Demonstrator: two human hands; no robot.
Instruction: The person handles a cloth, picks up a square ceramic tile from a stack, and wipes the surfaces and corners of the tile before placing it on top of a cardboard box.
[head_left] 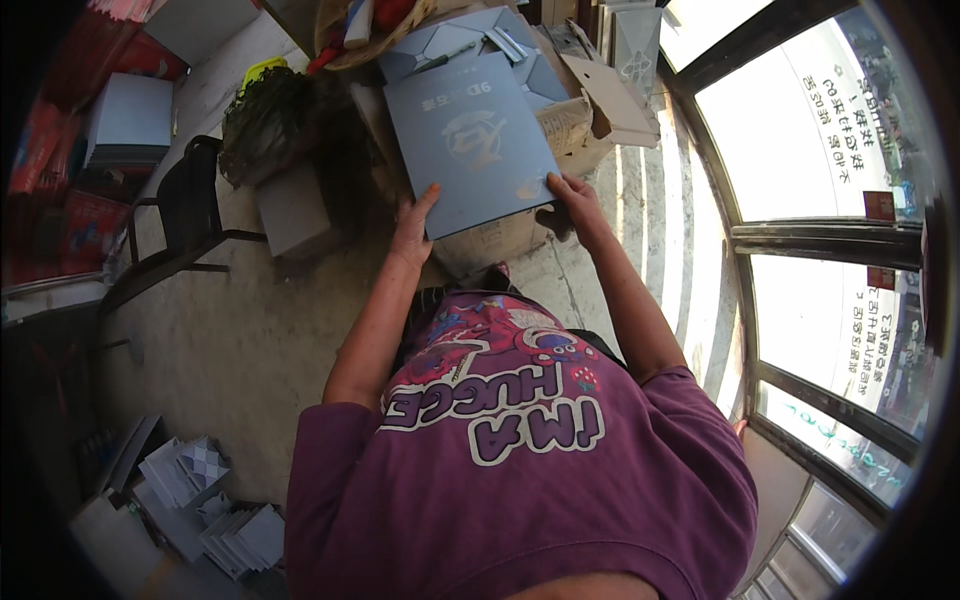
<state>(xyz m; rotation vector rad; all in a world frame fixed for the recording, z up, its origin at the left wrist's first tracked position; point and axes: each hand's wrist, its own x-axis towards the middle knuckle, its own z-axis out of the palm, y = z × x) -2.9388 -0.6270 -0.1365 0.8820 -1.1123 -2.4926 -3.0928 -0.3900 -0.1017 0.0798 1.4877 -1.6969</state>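
A flat grey-blue folded box sheet (470, 140) with a round emblem is held out in front of me over an open cardboard carton (590, 110). My left hand (412, 225) grips its near left corner, thumb on top. At its near right corner my right hand (572, 200) holds the edge. More of the same grey-blue sheets (470, 40) lie stacked beyond it. My purple printed shirt fills the lower middle of the view.
A black chair (185, 215) stands at the left on the concrete floor. A dark mesh bundle (270, 120) rests on a grey box (295, 210). Stacks of folded white-grey pieces (215, 500) lie at the lower left. Large windows (830, 200) curve along the right.
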